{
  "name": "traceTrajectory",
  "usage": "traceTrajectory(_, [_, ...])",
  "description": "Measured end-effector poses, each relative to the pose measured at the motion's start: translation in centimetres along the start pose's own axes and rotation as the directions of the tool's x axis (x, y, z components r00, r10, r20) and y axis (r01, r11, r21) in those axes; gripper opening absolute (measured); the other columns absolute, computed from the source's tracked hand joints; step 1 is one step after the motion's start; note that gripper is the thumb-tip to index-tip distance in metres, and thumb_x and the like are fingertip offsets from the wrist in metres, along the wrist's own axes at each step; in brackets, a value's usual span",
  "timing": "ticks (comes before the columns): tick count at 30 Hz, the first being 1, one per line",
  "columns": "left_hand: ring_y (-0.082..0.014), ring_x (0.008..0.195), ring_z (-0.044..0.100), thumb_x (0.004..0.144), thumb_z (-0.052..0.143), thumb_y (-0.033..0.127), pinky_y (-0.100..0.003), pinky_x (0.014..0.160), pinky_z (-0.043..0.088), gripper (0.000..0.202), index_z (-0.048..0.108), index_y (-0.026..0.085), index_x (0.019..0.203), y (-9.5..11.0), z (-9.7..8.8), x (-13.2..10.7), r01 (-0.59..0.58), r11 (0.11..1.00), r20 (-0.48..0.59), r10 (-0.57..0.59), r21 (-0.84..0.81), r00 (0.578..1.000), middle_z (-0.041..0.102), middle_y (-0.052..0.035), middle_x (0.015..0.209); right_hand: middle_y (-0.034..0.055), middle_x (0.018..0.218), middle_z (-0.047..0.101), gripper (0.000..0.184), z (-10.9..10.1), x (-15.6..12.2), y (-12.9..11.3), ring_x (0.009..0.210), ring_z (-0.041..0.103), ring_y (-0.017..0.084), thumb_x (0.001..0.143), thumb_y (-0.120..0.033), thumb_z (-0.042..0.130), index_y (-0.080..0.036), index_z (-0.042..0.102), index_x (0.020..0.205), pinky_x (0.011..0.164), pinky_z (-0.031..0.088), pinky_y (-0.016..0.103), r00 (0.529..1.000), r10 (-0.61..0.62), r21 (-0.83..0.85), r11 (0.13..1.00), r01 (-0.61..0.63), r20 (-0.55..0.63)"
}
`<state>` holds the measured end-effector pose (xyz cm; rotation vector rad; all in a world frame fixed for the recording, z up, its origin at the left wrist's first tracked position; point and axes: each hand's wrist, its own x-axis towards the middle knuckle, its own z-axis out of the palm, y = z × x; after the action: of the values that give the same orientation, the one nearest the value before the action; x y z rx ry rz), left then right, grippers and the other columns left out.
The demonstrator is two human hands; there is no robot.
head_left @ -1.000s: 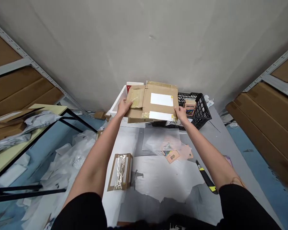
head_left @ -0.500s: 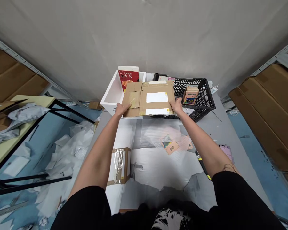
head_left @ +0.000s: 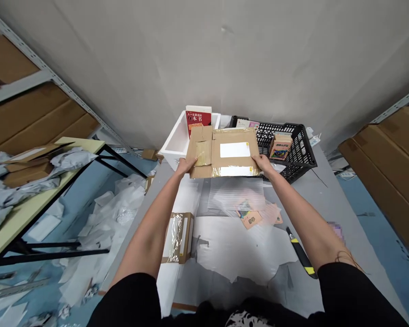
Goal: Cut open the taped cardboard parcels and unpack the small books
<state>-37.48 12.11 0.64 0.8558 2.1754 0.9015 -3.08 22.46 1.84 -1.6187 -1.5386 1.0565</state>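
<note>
Both my hands hold a flat brown cardboard parcel (head_left: 225, 152) with white labels and shiny tape, out over the far end of the table. My left hand (head_left: 185, 164) grips its near left corner, fingers closed on the edge. My right hand (head_left: 263, 162) grips its near right corner the same way. The parcel lies almost level above the rim of a white foam box (head_left: 176, 144), in which a red book (head_left: 198, 118) stands upright. A black plastic crate (head_left: 298, 147) holding small colourful boxes sits just right of the parcel.
On the grey table (head_left: 330, 200) lie white wrapping sheets (head_left: 238, 247), small cards (head_left: 252, 219), a yellow-black utility knife (head_left: 301, 255) and an opened cardboard sleeve (head_left: 179, 237). Torn white packaging (head_left: 105, 218) litters the blue floor at left. Metal shelves with cartons flank both sides.
The parcel has tipped from raised and tilted towards me to nearly flat and lower over the foam box, uncovering the red book. Both hands kept their grip.
</note>
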Motion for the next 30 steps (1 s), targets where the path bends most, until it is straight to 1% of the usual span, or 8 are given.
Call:
traceTrajectory(4, [-0.0284, 0.113, 0.055, 0.072, 0.066, 0.045, -0.036, 0.086, 0.047, 0.059, 0.041, 0.014, 0.115, 0.8, -1.0, 0.4, 0.01, 1.0, -0.042, -0.009, 0.016, 0.999, 0.055, -0.0199, 0.125, 0.0078, 0.091, 0.07, 0.024, 1.4, 0.5, -1.2, 0.084, 0.064, 0.021, 0.073, -0.026, 0.053, -0.016, 0.061, 0.093, 0.075, 0.05, 0.031, 0.999, -0.034, 0.01, 0.999, 0.034, -0.014])
traceTrajectory(9, [-0.0312, 0.114, 0.055, 0.071, 0.068, 0.037, -0.038, 0.087, 0.045, 0.056, 0.041, 0.012, 0.113, 2.1, -1.9, 1.0, -0.011, 0.998, -0.087, 0.016, 0.055, 0.996, 0.055, -0.023, 0.123, 0.0125, 0.104, 0.069, 0.035, 2.7, 1.1, -2.0, 0.095, 0.063, 0.025, 0.071, -0.024, 0.05, -0.014, 0.06, 0.104, 0.085, 0.047, 0.037, 0.995, -0.075, 0.017, 0.997, 0.076, -0.068])
traceTrajectory(14, [-0.0255, 0.124, 0.047, 0.074, 0.064, 0.039, -0.035, 0.095, 0.041, 0.061, 0.034, 0.015, 0.121, 2.9, -1.8, 1.0, -0.114, 0.989, -0.179, 0.129, 0.091, 0.975, 0.044, -0.0187, 0.134, 0.0148, 0.124, 0.06, 0.053, 2.6, 0.6, -1.6, 0.11, 0.057, 0.024, 0.077, -0.029, 0.042, -0.011, 0.047, 0.127, 0.094, 0.043, 0.035, 0.983, -0.141, 0.032, 0.989, 0.146, -0.121])
traceTrajectory(17, [-0.0221, 0.128, 0.042, 0.077, 0.06, 0.042, -0.032, 0.097, 0.039, 0.061, 0.031, 0.018, 0.124, 2.7, -1.9, 1.1, -0.143, 0.983, -0.197, 0.163, 0.113, 0.967, 0.04, -0.0159, 0.138, 0.0169, 0.126, 0.058, 0.056, 3.0, 0.6, -1.3, 0.111, 0.056, 0.026, 0.079, -0.033, 0.041, -0.009, 0.044, 0.13, 0.094, 0.042, 0.037, 0.984, -0.135, 0.009, 0.991, 0.137, -0.12])
traceTrajectory(19, [-0.0235, 0.125, 0.045, 0.076, 0.06, 0.042, -0.032, 0.096, 0.039, 0.061, 0.033, 0.017, 0.123, 2.3, -1.9, 1.3, -0.121, 0.984, -0.175, 0.143, 0.131, 0.974, 0.044, -0.0168, 0.135, 0.0174, 0.123, 0.06, 0.055, 3.4, 0.7, -1.2, 0.11, 0.056, 0.028, 0.078, -0.033, 0.042, -0.009, 0.046, 0.128, 0.095, 0.041, 0.039, 0.988, -0.107, -0.02, 0.994, 0.105, -0.116])
traceTrajectory(23, [-0.0299, 0.116, 0.053, 0.073, 0.062, 0.042, -0.036, 0.09, 0.042, 0.057, 0.042, 0.014, 0.118, 1.4, -1.2, 1.5, -0.034, 0.985, -0.116, 0.054, 0.168, 0.992, 0.054, -0.0205, 0.125, 0.018, 0.118, 0.06, 0.054, 4.0, 0.6, -1.5, 0.111, 0.054, 0.03, 0.077, -0.035, 0.046, -0.01, 0.049, 0.125, 0.097, 0.039, 0.04, 0.993, -0.04, -0.077, 0.997, 0.031, -0.112])
traceTrajectory(27, [-0.0329, 0.119, 0.051, 0.081, 0.048, 0.052, -0.04, 0.092, 0.04, 0.054, 0.045, 0.015, 0.12, 1.5, -0.8, 1.1, 0.01, 0.979, -0.125, 0.015, 0.203, 0.992, 0.051, -0.0219, 0.129, 0.0191, 0.119, 0.057, 0.058, 3.6, 0.4, -2.2, 0.117, 0.049, 0.031, 0.08, -0.044, 0.045, -0.01, 0.05, 0.127, 0.101, 0.034, 0.041, 0.993, 0.001, -0.112, 0.994, -0.015, -0.118])
traceTrajectory(30, [-0.0362, 0.121, 0.048, 0.083, 0.041, 0.054, -0.044, 0.093, 0.038, 0.055, 0.047, 0.014, 0.12, 2.3, -1.4, 0.7, 0.04, 0.971, -0.14, -0.006, 0.238, 0.99, 0.049, -0.0235, 0.131, 0.0224, 0.123, 0.053, 0.062, 2.4, 0.3, -3.0, 0.122, 0.044, 0.033, 0.082, -0.047, 0.042, -0.007, 0.049, 0.129, 0.103, 0.03, 0.044, 0.99, 0.027, -0.128, 0.991, -0.045, -0.138])
